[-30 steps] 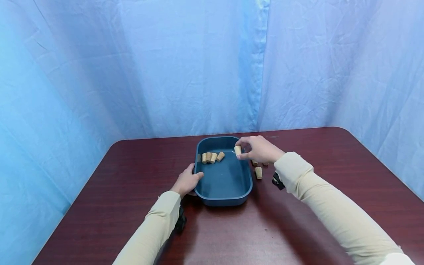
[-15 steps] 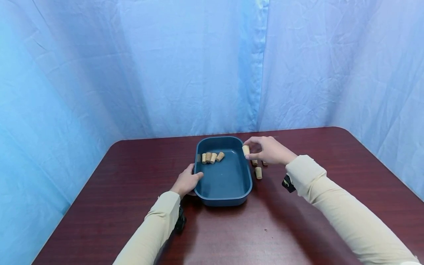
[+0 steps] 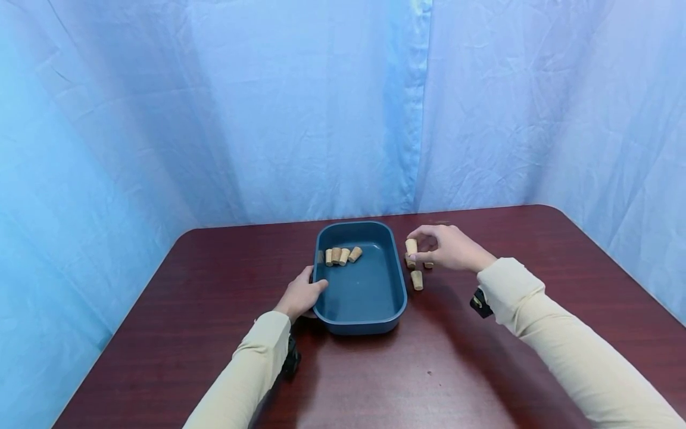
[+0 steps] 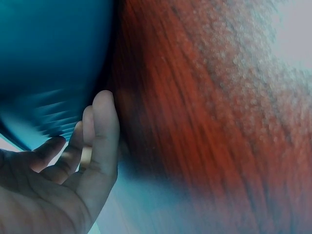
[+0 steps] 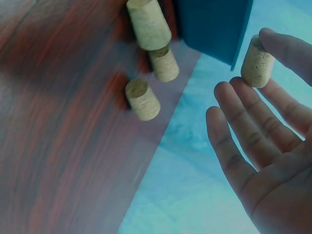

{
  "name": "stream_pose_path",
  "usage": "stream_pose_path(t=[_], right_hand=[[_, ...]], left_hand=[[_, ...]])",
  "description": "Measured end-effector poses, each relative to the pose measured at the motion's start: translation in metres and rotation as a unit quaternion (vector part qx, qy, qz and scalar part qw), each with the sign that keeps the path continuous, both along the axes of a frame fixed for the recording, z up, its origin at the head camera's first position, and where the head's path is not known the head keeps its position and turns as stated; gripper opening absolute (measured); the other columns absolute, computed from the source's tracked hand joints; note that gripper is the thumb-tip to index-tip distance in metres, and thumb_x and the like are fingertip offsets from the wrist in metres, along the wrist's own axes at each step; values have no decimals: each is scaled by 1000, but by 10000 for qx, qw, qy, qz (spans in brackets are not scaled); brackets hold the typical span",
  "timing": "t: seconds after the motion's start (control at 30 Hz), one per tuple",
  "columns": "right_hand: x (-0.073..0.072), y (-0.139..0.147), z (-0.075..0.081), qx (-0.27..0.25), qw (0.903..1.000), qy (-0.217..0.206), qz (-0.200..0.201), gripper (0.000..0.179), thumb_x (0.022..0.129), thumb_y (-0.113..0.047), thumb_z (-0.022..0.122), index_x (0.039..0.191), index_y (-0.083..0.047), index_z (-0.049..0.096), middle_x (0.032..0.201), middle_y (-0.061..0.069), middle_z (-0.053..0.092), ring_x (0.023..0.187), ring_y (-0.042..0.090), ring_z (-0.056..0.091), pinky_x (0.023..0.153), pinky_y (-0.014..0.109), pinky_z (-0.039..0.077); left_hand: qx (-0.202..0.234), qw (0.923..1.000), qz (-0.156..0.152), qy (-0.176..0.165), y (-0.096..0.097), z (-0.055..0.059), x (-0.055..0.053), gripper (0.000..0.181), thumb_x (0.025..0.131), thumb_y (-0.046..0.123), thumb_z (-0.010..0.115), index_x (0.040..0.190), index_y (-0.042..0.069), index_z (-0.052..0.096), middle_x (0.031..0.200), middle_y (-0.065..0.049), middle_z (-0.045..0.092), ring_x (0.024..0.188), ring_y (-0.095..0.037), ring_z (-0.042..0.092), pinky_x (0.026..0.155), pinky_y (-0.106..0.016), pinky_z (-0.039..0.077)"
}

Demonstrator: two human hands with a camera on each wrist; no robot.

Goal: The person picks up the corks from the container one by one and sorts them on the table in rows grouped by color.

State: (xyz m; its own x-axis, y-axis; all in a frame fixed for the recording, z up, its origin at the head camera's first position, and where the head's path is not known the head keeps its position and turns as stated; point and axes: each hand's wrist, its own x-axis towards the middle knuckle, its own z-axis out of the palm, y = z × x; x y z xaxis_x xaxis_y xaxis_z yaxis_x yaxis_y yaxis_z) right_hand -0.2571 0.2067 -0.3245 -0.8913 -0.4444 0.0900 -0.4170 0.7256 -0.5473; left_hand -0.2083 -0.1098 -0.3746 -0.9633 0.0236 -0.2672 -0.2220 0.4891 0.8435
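Observation:
In the head view, my right hand (image 3: 452, 249) pinches a tapered cork stopper (image 3: 411, 246) between thumb and fingertips, just right of a deep blue rectangular tray (image 3: 366, 295). The right wrist view shows this cork (image 5: 257, 63) upright, the other fingers spread below. On the table under that hand sit 3 more corks: a nearer cork (image 3: 417, 280), one partly covered by the fingers, and another cork (image 3: 429, 265) farther right. My left hand (image 3: 300, 295) holds the tray's left side, thumb over the rim; its fingers (image 4: 105, 131) lie along the outer wall.
Several corks (image 3: 343, 257) lie side by side inside the tray at its far left. The dark red wooden table (image 3: 225, 298) ends at a rounded far edge. A light blue curtain (image 3: 300, 107) hangs behind and at both sides.
My right hand, gripping the cork, has moved right from over the tray's right rim to above the corks on the table. The left hand and tray stay in place.

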Motion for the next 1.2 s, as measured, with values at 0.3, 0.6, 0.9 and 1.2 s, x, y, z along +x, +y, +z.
stream_pose_path(t=[0.3,0.6,0.9,1.2], right_hand=[[4,15,-9,59,9999,-53,-108,35,91,-19,77,121,-3,68,101,7,69,91,23,64,82,43,54],[8,23,-19,152,9998,-149,-47,35,91,-18,77,119,0,67,95,5,67,86,19,62,78,39,53],[9,28,-29,516,9981,-318,-53,34,88,-19,78,115,-1,68,84,1,59,79,17,55,70,34,46],[11,28,-38,632,9965,-532,-117,35,86,-14,80,115,1,67,84,3,56,79,19,53,68,34,45]], left_hand=[[21,10000,-40,19,-2,-2,-1,57,104,20,50,157,6,33,142,-30,50,106,-41,66,68,-46,62],[25,10000,-28,25,-1,-2,-1,56,104,20,50,157,6,34,142,-30,50,107,-42,66,69,-46,62],[-11,10000,-4,47,-1,-3,-1,56,104,20,50,156,6,35,141,-30,51,104,-40,67,67,-46,62],[10,10000,-3,43,-1,-3,-1,56,104,21,50,156,7,35,141,-29,51,105,-40,66,68,-46,62]])
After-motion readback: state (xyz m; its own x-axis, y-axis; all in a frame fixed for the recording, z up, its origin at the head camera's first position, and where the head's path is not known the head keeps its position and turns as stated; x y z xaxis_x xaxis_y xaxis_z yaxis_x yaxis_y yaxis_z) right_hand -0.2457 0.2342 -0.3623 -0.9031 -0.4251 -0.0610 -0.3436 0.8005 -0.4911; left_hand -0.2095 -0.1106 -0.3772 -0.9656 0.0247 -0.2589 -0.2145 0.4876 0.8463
